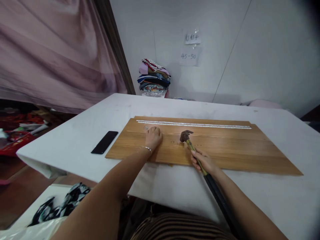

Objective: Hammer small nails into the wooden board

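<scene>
A claw hammer [186, 136] with a rusty head and a yellow and black handle is in my right hand [203, 161], gripped around the yellow part of the shaft. Its head is over the middle of a brown wooden board [237, 146], by a row of small dark marks. My left hand [153, 137] rests on the board's left part, fingers curled down and together; whatever they hold is hidden. Just beyond those fingers lie a few nails [146, 127]. Two white measuring strips [195, 125] run along the board's far side.
The board lies on a white-covered table [82, 133]. Left of it is a black phone [104, 142]. Folded clothes [154, 78] are stacked beyond the far edge, against a white wall with paper notes [190, 56]. A pink curtain [55, 50] hangs at left.
</scene>
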`<control>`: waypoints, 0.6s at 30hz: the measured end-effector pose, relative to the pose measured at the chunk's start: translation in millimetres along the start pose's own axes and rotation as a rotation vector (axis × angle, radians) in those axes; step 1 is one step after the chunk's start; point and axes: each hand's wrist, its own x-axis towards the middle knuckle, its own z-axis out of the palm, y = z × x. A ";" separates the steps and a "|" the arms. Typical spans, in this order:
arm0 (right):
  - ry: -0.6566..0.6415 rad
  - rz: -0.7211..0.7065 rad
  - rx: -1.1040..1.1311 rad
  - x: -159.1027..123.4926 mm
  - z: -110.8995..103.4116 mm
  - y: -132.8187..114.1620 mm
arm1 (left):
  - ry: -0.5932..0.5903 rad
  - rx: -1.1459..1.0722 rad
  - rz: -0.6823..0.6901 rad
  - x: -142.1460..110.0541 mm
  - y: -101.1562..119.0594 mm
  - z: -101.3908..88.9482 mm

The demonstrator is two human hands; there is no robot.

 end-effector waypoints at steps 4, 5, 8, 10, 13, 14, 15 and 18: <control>0.000 0.008 -0.003 -4.0 -3.2 -5.8 | 0.001 0.014 0.000 -0.5 -0.2 -0.4; 0.001 0.011 -0.005 -4.7 -3.3 -6.6 | -0.003 0.017 0.001 -0.6 -0.1 -0.7; 0.007 0.014 -0.022 -5.4 -1.9 -7.2 | -0.009 0.017 -0.002 -0.6 -0.5 -0.8; 0.007 0.023 -0.038 -5.3 -0.2 -7.0 | -0.009 0.013 -0.002 -0.4 -1.2 -0.2; 0.007 0.034 -0.055 -5.5 2.0 -7.9 | -0.008 0.004 0.003 0.1 -2.5 1.3; 0.010 0.033 -0.056 -5.8 2.4 -8.6 | -0.005 0.002 0.003 0.1 -2.7 1.7; 0.014 0.032 -0.055 -6.1 2.7 -9.3 | -0.002 0.001 0.002 0.1 -2.8 1.8; 0.025 0.027 -0.051 -6.7 2.7 -11.0 | -0.003 0.000 -0.006 -0.3 -2.4 0.6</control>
